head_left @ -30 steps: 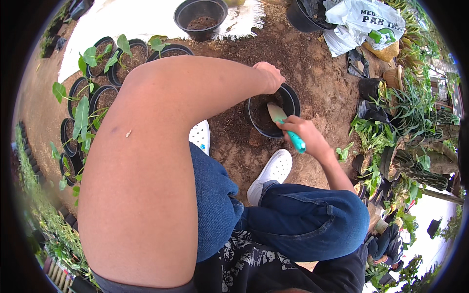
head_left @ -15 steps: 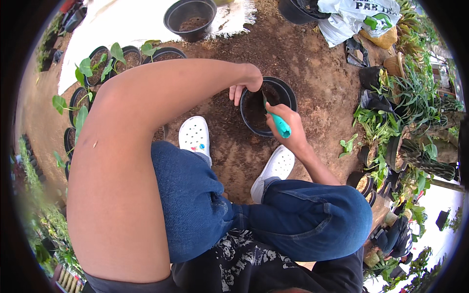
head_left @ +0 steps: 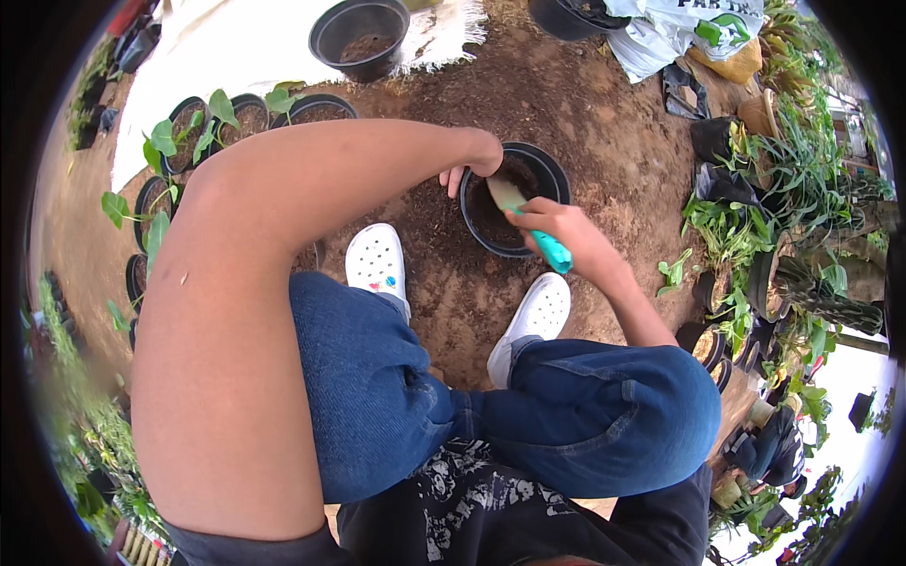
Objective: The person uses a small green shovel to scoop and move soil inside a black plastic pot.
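A round black plant pot (head_left: 562, 181) with dark soil inside stands on the ground in front of my feet. My left hand (head_left: 472, 160) is at its left rim, fingers bent down along the outside wall; the thumb is hidden. Closed round the turquoise handle of a hand trowel (head_left: 551, 251) is my right hand (head_left: 566, 232), over the pot's near right side. The trowel's pale blade tilts down into the pot, toward my left hand.
White clogs (head_left: 376, 259) flank the near ground. Several potted seedlings (head_left: 162, 137) stand left, by a white sheet (head_left: 226, 42) bearing another black pot (head_left: 363, 71). Another black pot (head_left: 564, 19) and a white sack (head_left: 651, 47) lie far right; potted plants (head_left: 722, 231) line the right. A person (head_left: 774, 448) is beyond.
The trowel has turned inside the pot, so its blade face now shows and lies flatter. My right hand has shifted slightly right and down; my left stays at the rim.
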